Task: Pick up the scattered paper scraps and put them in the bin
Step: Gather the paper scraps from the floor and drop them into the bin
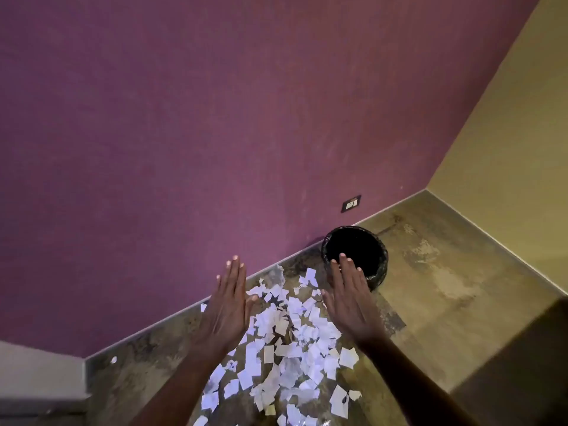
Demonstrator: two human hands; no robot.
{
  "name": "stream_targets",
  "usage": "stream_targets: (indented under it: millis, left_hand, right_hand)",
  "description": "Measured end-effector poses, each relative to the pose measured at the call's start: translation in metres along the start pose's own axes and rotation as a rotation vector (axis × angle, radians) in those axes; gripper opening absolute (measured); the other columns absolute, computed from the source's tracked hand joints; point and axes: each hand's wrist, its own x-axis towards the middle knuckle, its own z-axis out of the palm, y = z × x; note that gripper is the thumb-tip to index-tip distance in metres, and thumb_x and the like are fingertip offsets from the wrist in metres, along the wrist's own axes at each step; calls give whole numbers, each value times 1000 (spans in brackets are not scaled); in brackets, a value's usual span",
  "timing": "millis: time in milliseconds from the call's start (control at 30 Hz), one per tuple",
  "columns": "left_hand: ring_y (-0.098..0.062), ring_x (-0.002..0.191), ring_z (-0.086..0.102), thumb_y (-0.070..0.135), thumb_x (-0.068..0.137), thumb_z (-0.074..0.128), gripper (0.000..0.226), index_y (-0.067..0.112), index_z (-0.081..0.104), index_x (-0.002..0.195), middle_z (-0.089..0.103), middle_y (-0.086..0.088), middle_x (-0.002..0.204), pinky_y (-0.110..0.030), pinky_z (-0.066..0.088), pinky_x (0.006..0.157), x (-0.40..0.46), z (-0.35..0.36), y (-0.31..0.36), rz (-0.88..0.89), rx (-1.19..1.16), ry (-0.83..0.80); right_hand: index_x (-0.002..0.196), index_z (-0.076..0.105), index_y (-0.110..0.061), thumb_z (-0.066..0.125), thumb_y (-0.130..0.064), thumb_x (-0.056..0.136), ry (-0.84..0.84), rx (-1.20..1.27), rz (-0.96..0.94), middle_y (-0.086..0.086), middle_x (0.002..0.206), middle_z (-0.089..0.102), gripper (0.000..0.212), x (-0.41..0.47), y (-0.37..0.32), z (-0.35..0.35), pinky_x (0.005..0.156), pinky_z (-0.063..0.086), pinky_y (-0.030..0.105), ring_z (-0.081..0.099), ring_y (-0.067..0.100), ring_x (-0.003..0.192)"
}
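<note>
We have a single wide-angle view from the head, looking forward and down over both outstretched forearms toward a room corner where the purple wall (pixel 215 118) meets the floor (pixel 461 302); the floor lies close below, and the horizon tilts.

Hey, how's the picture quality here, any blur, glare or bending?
Head view: dim, warm light; wide-angle lens bends the wall skirting; left hand and right hand slightly soft; paper scraps wash out bluish-white; bin interior pure black; dark shadow at lower right.
</note>
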Motion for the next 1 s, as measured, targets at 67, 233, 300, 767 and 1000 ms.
stream_targets:
  millis: [67, 233, 300, 767, 1000]
  left_hand:
    - [-19, 151, -9, 48, 103, 14, 65, 11, 4, 156, -11, -3, 164, -31, -9, 120, 1, 12, -4, -34, 3, -4]
    - [-21, 151, -7, 50, 103, 15, 64, 17, -3, 155, -11, -2, 164, -30, -13, 120, 5, 59, -20, -52, -10, -30]
    - [-21, 151, -6, 50, 103, 13, 65, 14, 1, 155, -9, -4, 164, -30, -12, 120, 6, 78, -29, -53, -13, -63]
    - [-21, 152, -1, 48, 103, 14, 66, 9, 12, 155, -2, -3, 165, -41, 8, 122, 15, 220, -94, 31, -10, -74]
    - [-22, 152, -2, 48, 102, 17, 66, 12, 8, 156, -3, -4, 165, -51, 16, 120, -14, 306, -115, 25, -24, -161]
  right_hand:
    - [153, 24, -5, 36, -45, 102, 4, 2, 15, 18, 161, 13, 66, 6, 5, 11, 122, 3, 40, 16, 30, 150]
    - [145, 40, 4, 49, -37, 98, -7, -26, -21, 27, 155, 29, 63, 16, 12, 53, 117, 29, 51, 29, 38, 144]
    - [144, 41, 4, 50, -39, 97, -20, -53, -8, 27, 154, 32, 64, 19, 15, 73, 114, 34, 52, 33, 39, 142]
    - [148, 36, -1, 24, -46, 103, -100, 73, 56, 22, 155, 33, 65, -5, 31, 237, 115, 29, 54, 30, 37, 144]
    - [151, 31, -4, 28, -46, 102, -175, 52, 79, 22, 159, 24, 65, -18, 29, 328, 119, 22, 52, 23, 37, 147]
